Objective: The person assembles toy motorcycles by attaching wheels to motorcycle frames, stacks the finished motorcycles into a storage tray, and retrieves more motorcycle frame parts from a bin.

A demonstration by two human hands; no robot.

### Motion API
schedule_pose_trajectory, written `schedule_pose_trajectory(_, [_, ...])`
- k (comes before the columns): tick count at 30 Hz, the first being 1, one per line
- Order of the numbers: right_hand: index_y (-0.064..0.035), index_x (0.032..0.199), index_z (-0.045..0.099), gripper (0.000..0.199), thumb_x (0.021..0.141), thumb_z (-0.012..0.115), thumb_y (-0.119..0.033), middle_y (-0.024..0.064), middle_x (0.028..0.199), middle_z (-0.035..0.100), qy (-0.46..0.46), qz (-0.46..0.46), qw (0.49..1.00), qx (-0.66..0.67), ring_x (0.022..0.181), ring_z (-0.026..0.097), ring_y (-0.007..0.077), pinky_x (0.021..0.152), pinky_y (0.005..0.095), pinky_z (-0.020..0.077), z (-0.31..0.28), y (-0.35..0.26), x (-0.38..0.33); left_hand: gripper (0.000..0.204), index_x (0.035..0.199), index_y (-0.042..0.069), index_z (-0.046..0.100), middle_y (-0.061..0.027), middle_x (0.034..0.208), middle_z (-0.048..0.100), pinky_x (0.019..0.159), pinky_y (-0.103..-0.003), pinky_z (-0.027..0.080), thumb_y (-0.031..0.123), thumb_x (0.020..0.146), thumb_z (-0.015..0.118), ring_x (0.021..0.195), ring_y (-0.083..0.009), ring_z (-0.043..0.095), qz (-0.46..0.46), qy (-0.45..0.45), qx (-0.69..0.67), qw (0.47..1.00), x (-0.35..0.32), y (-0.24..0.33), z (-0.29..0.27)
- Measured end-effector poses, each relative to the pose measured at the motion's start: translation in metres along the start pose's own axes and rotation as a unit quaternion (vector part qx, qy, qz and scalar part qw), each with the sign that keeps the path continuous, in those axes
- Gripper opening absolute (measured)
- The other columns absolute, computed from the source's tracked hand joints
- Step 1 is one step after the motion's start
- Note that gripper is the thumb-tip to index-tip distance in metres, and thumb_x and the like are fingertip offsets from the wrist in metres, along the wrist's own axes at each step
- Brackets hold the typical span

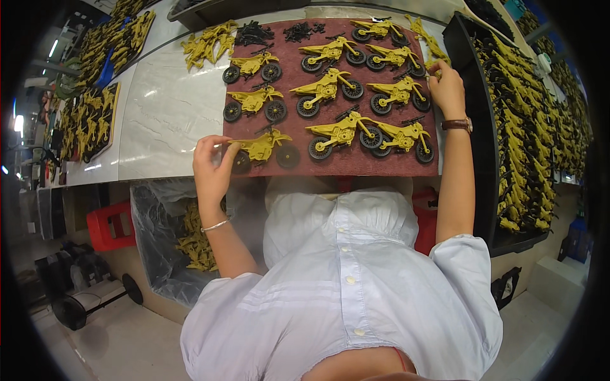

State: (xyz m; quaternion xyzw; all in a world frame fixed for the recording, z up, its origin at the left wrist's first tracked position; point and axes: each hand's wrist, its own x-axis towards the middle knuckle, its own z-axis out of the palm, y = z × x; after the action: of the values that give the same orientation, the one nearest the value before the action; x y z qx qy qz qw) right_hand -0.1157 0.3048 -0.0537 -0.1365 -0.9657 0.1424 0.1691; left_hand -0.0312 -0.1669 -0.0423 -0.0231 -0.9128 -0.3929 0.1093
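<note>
Rows of yellow toy motorcycles with black wheels lie on a dark red mat. At the near left corner of the mat, my left hand pinches the tail end of a toy motorcycle, whose wheels look blurred. My right hand, a brown-strapped watch on its wrist, is at the mat's right edge. Its fingers are curled together around a bit of yellow plastic, mostly hidden by them. Just beyond lie loose yellow plastic parts.
Yellow parts and small black parts are heaped at the far left of the mat. A black tray packed with yellow toys stands on the right. Below the table's left side is a plastic-lined container of yellow parts, beside a red stool.
</note>
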Motion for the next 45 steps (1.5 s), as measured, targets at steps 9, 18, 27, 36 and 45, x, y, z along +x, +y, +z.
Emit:
schedule_pose_trajectory(9, [-0.0069,0.097,0.064,0.021,0.080,0.063,-0.019,0.0206,0.092,0.066,0.009,-0.017,0.999,0.043,0.089,0.062,0.0377,0.078,0.0453,0.0490,-0.003,0.005,-0.010,0.014,0.093,0.003,0.050,-0.0105,0.103,0.063,0.077,-0.026,0.051,0.016,0.096,0.053,0.085,-0.0110,0.060,-0.142,-0.197,-0.473,0.847,0.000,-0.004,-0.004])
schedule_pose_trajectory(18, [-0.0118,0.102,0.068,0.024,0.081,0.065,-0.022,0.0158,0.094,0.067,0.029,0.101,0.994,-0.025,0.089,0.064,0.0341,0.075,0.0436,0.0518,-0.020,-0.010,-0.028,0.042,0.127,-0.006,0.044,-0.0183,0.118,0.057,0.080,-0.040,0.057,0.025,0.100,0.038,0.103,-0.0250,0.062,-0.187,-0.171,-0.605,0.755,-0.007,0.020,0.004])
schedule_pose_trajectory(27, [-0.0089,0.093,0.069,0.017,0.077,0.069,-0.014,0.0091,0.094,0.065,0.237,-0.039,0.968,0.074,0.080,0.063,0.0265,0.073,0.0354,0.0516,-0.079,-0.044,-0.072,0.041,0.128,0.000,0.045,-0.0155,0.131,0.050,0.096,-0.050,0.046,0.028,0.100,0.034,0.118,-0.0299,0.052,-0.233,-0.225,-0.700,0.637,-0.023,0.067,0.042])
schedule_pose_trajectory(36, [-0.0029,0.095,0.069,0.025,0.071,0.068,0.005,0.0126,0.102,0.063,-0.002,-0.315,0.896,0.313,0.092,0.061,0.0259,0.081,0.0330,0.0487,-0.091,-0.117,-0.128,0.047,0.126,0.001,0.047,-0.0169,0.126,0.054,0.092,-0.047,0.050,0.035,0.102,0.026,0.114,-0.0283,0.056,-0.228,-0.284,-0.694,0.622,-0.020,0.112,0.067])
schedule_pose_trajectory(45, [-0.0041,0.093,0.067,0.029,0.065,0.067,0.005,0.0124,0.103,0.061,-0.020,-0.345,0.882,0.320,0.094,0.059,0.0301,0.081,0.0378,0.0484,-0.082,-0.113,-0.135,0.038,0.123,0.005,0.050,-0.0104,0.117,0.059,0.088,-0.037,0.050,0.033,0.099,0.043,0.105,-0.0206,0.059,-0.221,-0.279,-0.660,0.661,-0.024,0.129,0.068])
